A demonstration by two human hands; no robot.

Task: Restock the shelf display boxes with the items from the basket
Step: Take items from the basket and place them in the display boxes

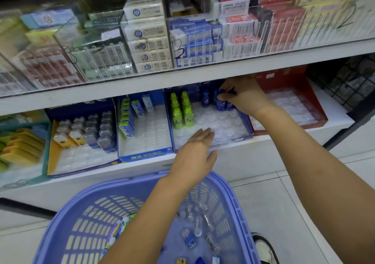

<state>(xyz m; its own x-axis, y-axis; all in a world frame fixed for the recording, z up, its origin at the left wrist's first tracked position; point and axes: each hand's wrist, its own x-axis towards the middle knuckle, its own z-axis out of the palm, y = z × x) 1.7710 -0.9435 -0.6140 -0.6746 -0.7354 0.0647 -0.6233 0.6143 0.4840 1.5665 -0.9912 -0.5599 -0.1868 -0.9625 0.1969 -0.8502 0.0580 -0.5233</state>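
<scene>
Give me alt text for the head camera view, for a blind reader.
A person's right hand pinches a small blue bottle in a blue display box on a shop shelf, beside green bottles; the left hand lies open over the box's front edge. A purple basket below holds more small items.

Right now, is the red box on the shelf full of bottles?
No, the red cardboard display box holds only its clear plastic tray, pockets bare.

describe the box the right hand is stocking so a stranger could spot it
On the lower white shelf, above the purple basket, find the dark blue display box left of the red box. It alone holds tiny bottles: green bottles on its left, blue bottles where the right hand pinches one.
</scene>
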